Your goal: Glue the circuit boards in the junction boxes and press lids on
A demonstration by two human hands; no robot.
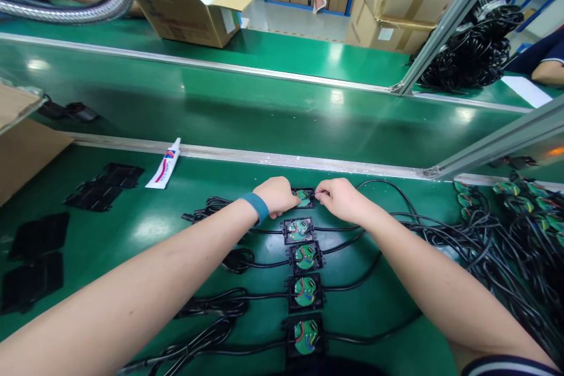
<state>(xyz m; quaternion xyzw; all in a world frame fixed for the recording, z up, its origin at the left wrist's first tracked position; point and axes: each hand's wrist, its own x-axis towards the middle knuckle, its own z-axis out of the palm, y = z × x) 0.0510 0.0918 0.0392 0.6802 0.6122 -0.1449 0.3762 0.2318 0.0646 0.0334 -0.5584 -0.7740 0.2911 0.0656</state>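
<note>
Several black plastic housings stand in a column, each with a round green circuit board and black cables leaving both sides. At the far end, my left hand (277,195), with a teal wristband (256,207), is closed at the left edge of the farthest housing (304,198); its fingertips are partly hidden. On the opposite side my right hand (338,197) pinches the black cable (316,195) where it meets that housing. Just nearer lies a second housing (298,230), with red wires on its board. The nearest housing (305,338) is by the bottom edge.
A white glue tube (164,167) lies near the metal rail. Flat black covers (106,185) are at left beside a cardboard box (26,153). Tangled cables with green boards (520,205) fill the right. Across the divider stands an open carton (189,12); other people's arms show at both upper corners.
</note>
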